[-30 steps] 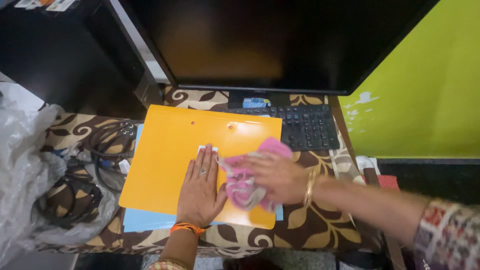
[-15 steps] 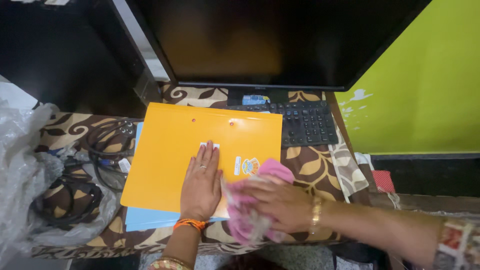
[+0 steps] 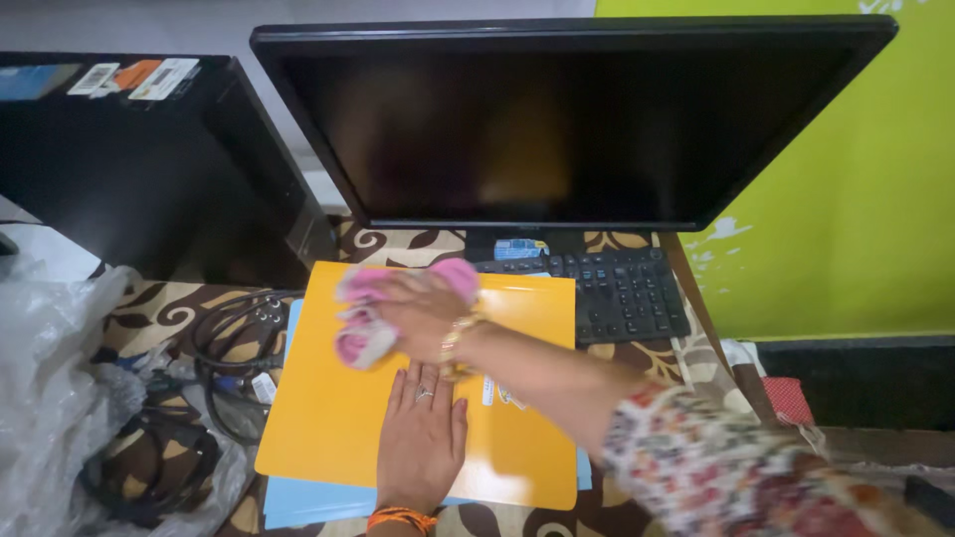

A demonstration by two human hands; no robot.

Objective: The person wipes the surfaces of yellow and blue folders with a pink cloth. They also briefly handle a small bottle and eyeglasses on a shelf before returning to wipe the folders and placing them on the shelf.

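An orange plastic folder (image 3: 328, 418) lies flat on a blue folder (image 3: 308, 502) on the patterned tablecloth. My left hand (image 3: 423, 438) rests palm down on the orange folder's lower middle, fingers spread. My right hand (image 3: 413, 310) reaches across above it and grips a pink cloth (image 3: 363, 338), pressing it against the folder's upper left part, near its far edge.
A black monitor (image 3: 557, 119) stands behind, with a black keyboard (image 3: 627, 293) under it at the right. A black computer case (image 3: 129, 169) is at the left. Black cables (image 3: 224, 338) and clear plastic wrap (image 3: 50, 398) lie left of the folders. A green wall (image 3: 846, 199) is at the right.
My right hand has swept the pink cloth from the folder's lower right up to its upper left. My left hand stays flat on the folder. The view has tilted up.
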